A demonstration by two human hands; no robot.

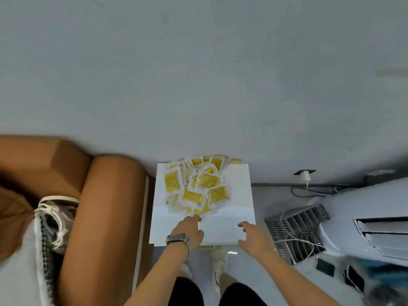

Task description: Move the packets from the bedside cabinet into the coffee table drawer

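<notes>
Several yellow and white packets [198, 184] lie heaped on the top of the white bedside cabinet [231, 224], towards its back and left. My left hand [189, 228], with a watch on the wrist, reaches over the cabinet's front part, and its fingertips touch the nearest packet at the edge of the heap. My right hand [251, 235] hovers over the cabinet's front right corner with loosely bent fingers and holds nothing. No coffee table drawer is in view.
A brown padded headboard or bed end [106, 213] stands close on the left. A grey slotted basket [295, 233] with a white cable sits on the floor to the right. A charger [305, 175] is plugged into the wall. My feet stand below the cabinet.
</notes>
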